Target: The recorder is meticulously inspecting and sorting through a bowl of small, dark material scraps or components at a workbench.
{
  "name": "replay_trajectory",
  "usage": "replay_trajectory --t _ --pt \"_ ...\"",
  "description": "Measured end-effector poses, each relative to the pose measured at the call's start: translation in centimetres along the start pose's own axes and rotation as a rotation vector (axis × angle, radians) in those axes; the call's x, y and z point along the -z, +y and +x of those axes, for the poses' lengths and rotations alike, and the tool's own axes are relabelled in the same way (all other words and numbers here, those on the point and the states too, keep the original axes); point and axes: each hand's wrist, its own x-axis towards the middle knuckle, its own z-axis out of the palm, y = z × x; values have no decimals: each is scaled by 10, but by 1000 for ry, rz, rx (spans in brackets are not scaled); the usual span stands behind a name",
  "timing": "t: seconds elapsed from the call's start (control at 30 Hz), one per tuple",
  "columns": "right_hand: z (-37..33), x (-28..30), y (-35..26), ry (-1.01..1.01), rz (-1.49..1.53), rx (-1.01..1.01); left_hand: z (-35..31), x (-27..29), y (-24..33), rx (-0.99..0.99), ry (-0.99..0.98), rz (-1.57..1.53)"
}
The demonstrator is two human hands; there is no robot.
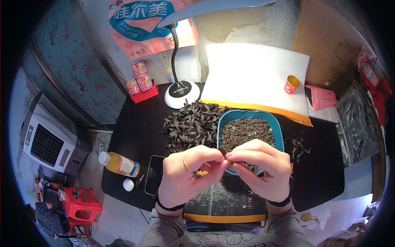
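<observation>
Small dark brown piece (222,152), too tiny to make out in detail, sits pinched between the fingertips of both hands above the near rim of a teal oval plastic basin (281,136). Left hand (185,175), with a thin ring on one finger and a dark band at the wrist, closes its thumb and forefinger on the piece from the left; right hand (263,168), also with a dark wrist band, closes on it from the right, so the two hands touch at the fingertips. That basin is filled with small dark brown bits (246,131). Just to its left lies a loose heap of dark brown flat strips (191,125) on the black tabletop (135,136), and a smaller scatter of strips (298,147) lies to its right. A white desk lamp base (182,94) stands behind the heap, and a yellow-capped juice bottle (119,164) lies near the table's left edge.
</observation>
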Motion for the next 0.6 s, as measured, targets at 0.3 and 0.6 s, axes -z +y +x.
replay_trajectory --t 0.3,0.6 --pt "-2 9 3 -72 156 -118 3 1 -6 -146 -68 24" --pt "-7 7 -3 -37 553 -324 16 10 -4 -558 -58 420"
